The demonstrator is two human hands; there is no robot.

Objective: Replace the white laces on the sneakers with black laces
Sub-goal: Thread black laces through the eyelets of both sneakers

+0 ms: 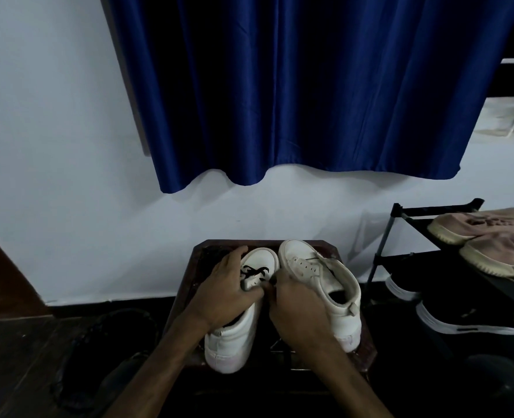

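Note:
Two white sneakers stand side by side on a small dark wooden stool [328, 247], toes pointing at the wall. The left sneaker [234, 342] carries a black lace [254, 271] threaded through its front eyelets. My left hand [225, 291] lies over its throat and grips the eyelet flap. My right hand [295, 306] is between the two shoes, fingertips pinched at the lace end near the left sneaker's tongue. The right sneaker [325, 276] shows bare eyelets with no lace.
A black shoe rack [400, 212] stands to the right with beige sneakers [479, 226] on top and dark shoes [467, 321] below. A blue curtain [310, 86] hangs on the white wall. Dark bags [104, 351] lie on the floor at the left.

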